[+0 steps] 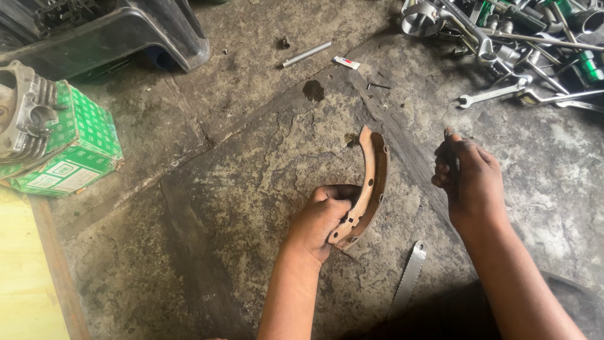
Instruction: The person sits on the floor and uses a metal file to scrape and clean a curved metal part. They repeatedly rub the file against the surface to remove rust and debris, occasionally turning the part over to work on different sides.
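Two hands low over floor: left hand (319,221) fingers clamp curved brake shoe (367,189) (upright); right hand (469,182) fisted round thin dark tool (449,151).

Repair workshop, clearly: stained concrete floor (251,189), heaped wrenches (522,56) far right, engine cylinder (25,113) on green box (75,151) left.

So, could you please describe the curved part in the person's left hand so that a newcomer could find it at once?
Start at the cracked concrete floor and look to its middle, below the pile of wrenches at top right. There the left hand grips the lower end of a brake shoe, standing on edge. It is the only rusty brown, crescent-shaped piece; the hacksaw blade nearby is straight and grey.
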